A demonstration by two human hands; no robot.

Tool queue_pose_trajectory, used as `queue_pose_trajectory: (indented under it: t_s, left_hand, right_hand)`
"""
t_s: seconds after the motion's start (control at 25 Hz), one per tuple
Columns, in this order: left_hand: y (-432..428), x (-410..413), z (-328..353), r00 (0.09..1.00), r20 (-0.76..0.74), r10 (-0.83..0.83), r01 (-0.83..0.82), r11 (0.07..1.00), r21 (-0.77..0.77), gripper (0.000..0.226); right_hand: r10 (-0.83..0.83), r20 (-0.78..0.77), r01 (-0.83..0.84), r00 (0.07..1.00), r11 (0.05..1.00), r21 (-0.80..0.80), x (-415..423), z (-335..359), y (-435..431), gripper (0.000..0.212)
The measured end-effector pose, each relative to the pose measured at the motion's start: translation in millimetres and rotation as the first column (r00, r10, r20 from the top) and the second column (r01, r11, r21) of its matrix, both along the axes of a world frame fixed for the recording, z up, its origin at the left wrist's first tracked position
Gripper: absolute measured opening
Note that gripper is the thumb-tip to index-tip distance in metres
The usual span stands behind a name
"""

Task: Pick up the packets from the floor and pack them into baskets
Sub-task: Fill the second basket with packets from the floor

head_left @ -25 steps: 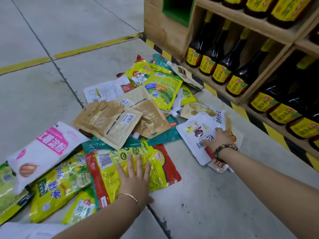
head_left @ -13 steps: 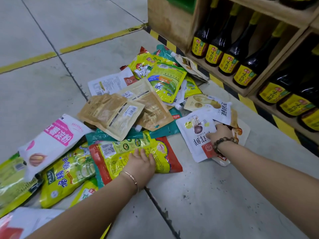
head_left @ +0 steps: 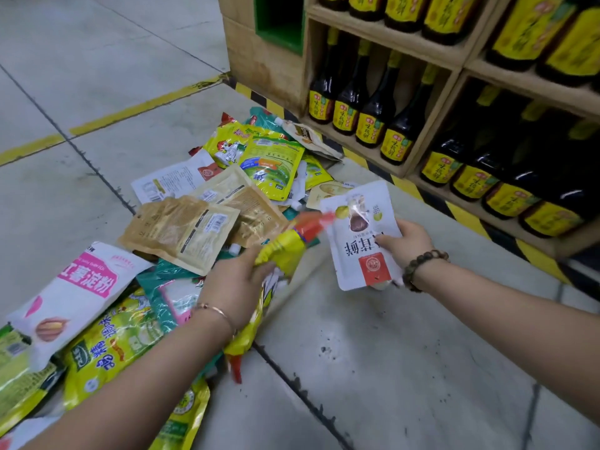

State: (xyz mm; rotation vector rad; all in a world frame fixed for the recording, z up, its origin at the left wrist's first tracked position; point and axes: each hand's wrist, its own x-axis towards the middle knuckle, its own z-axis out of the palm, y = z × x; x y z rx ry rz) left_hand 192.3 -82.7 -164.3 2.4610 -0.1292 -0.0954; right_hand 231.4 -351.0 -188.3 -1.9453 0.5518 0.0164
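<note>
A heap of food packets lies on the grey floor. My left hand grips a yellow packet with red ends, lifted off the pile and blurred. My right hand holds a white packet with a red square label up above the floor; a second pale packet shows behind its lower edge. Still on the floor are tan packets, a white and pink bag, yellow-green bags and a green-yellow packet. No basket is in view.
A wooden shelf unit stands at the right, its low compartments filled with dark bottles bearing yellow labels. Black-and-yellow hazard tape runs along its base. A yellow line crosses the floor behind the pile.
Both hands have closed on packets and lifted them off the floor: the left raised the yellow and red packet, the right raised the white packet. The view has moved closer to the shelf.
</note>
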Motion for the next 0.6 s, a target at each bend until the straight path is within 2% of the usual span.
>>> queue_pose_trajectory:
  t_s: [0.04, 0.08, 0.12, 0.2, 0.28, 0.36, 0.48, 0.52, 0.6]
  left_hand:
    - [-5, -1, 11, 0.999, 0.000, 0.054, -0.053, 0.971, -0.232, 0.024]
    - [-11, -4, 21, 0.995, -0.024, 0.098, -0.098, 0.891, -0.442, 0.019]
    - [-18, -7, 31, 0.991, -0.067, 0.119, -0.136, 0.796, -0.590, 0.013]
    - [-31, -12, 49, 0.984, -0.132, 0.117, -0.177, 0.658, -0.732, 0.016]
    - [-42, -15, 63, 0.988, -0.130, 0.081, -0.152, 0.637, -0.756, 0.021]
    - [-50, -15, 74, 0.993, -0.115, 0.031, -0.106, 0.662, -0.742, 0.036]
    - [-61, -12, 79, 0.986, -0.144, -0.086, -0.059, 0.622, -0.781, 0.047]
    - [-68, -16, 87, 0.988, -0.121, -0.092, -0.033, 0.650, -0.760, 0.051]
    - [-80, -23, 93, 0.973, -0.187, -0.138, -0.047, 0.671, -0.740, 0.067]
  right_hand:
    - [-0.025, 0.019, 0.024, 0.999, 0.999, 0.049, -8, 12, -1, 0.018]
    - [-0.054, 0.044, 0.050, 0.998, 0.995, 0.088, -17, 24, -3, 0.018]
    - [-0.075, 0.072, 0.067, 0.995, 0.991, 0.115, -25, 37, -5, 0.017]
    - [-0.124, 0.148, 0.099, 0.981, 0.981, 0.167, -40, 59, -12, 0.018]
    - [-0.178, 0.215, 0.138, 0.960, 0.973, 0.187, -57, 82, -22, 0.020]
    - [-0.198, 0.268, 0.156, 0.943, 0.973, 0.171, -74, 111, -34, 0.020]
    - [-0.198, 0.314, 0.162, 0.928, 0.977, 0.138, -105, 159, -53, 0.020]
    - [-0.194, 0.316, 0.163, 0.929, 0.979, 0.122, -116, 171, -60, 0.021]
    - [-0.190, 0.322, 0.169, 0.927, 0.981, 0.094, -137, 191, -71, 0.021]
